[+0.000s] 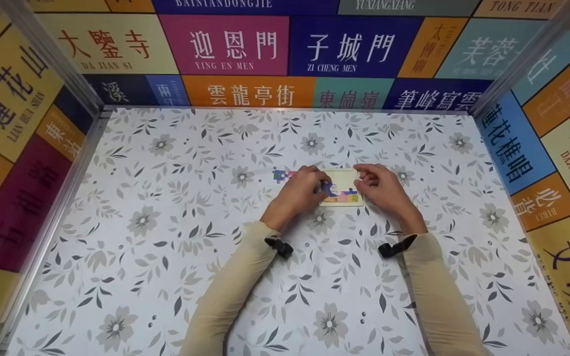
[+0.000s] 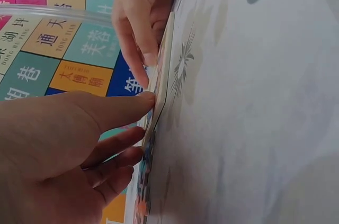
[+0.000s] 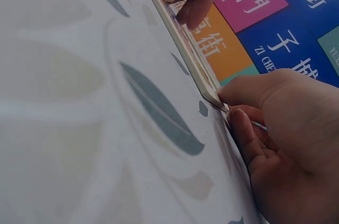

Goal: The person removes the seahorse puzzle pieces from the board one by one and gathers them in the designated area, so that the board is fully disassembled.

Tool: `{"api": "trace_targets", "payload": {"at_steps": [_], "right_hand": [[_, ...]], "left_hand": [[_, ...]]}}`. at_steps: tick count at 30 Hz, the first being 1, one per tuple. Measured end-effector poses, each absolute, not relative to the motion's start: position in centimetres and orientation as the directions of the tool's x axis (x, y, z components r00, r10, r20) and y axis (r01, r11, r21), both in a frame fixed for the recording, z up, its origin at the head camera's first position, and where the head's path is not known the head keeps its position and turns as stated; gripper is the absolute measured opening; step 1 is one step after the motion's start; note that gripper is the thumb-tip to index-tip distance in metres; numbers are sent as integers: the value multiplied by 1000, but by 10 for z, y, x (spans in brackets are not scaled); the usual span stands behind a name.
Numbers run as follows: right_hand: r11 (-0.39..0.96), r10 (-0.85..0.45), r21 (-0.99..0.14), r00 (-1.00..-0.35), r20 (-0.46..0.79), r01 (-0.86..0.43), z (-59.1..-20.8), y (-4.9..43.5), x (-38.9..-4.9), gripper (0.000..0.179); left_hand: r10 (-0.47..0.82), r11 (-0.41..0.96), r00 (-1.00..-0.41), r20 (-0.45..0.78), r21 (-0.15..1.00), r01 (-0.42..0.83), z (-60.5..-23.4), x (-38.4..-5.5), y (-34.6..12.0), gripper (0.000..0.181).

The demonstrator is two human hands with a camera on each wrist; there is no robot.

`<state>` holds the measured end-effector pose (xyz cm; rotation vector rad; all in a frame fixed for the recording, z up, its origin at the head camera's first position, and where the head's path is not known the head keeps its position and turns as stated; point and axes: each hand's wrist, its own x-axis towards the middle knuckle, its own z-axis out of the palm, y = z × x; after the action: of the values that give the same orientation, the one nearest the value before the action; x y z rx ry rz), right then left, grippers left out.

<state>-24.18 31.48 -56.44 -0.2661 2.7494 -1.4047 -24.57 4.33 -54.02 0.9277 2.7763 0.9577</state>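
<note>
A shallow jigsaw puzzle tray lies on the flowered cloth, its pale base bare in the upper part. Joined colourful pieces line its lower edge. Over the tray's left end, my left hand pinches a blue puzzle piece between thumb and fingers, which partly hide it. At the opposite end my right hand grips the tray's edge; in the right wrist view its thumb lies on the corner and its other fingers curl beside it. More puzzle pieces lie left of the tray, partly behind my left hand.
The cloth-covered table spreads around the hands. Upright panels with coloured lettered blocks stand along the back and both sides, with clear strips at the corners. A small black wrist device sits at each cuff.
</note>
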Motion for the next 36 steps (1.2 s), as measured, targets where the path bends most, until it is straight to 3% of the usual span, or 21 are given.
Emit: {"api": "trace_targets", "payload": {"at_steps": [11,19,36], "right_hand": [[585,-166,-801,-986,31,-124,-566,316,-242,44],[580,-171,-804,-985,36,-130,-565,316,-243,45],[584,-167,-805,-986,8,-106,-565,316,-243,45]], "left_hand": [[546,628,-829,122,596,501,-543,-244,44,34],[536,626,-836,116,610,486,-552,-248,45,47],[543,633,-834,95,606,481,-545,-243,46,38]]}}
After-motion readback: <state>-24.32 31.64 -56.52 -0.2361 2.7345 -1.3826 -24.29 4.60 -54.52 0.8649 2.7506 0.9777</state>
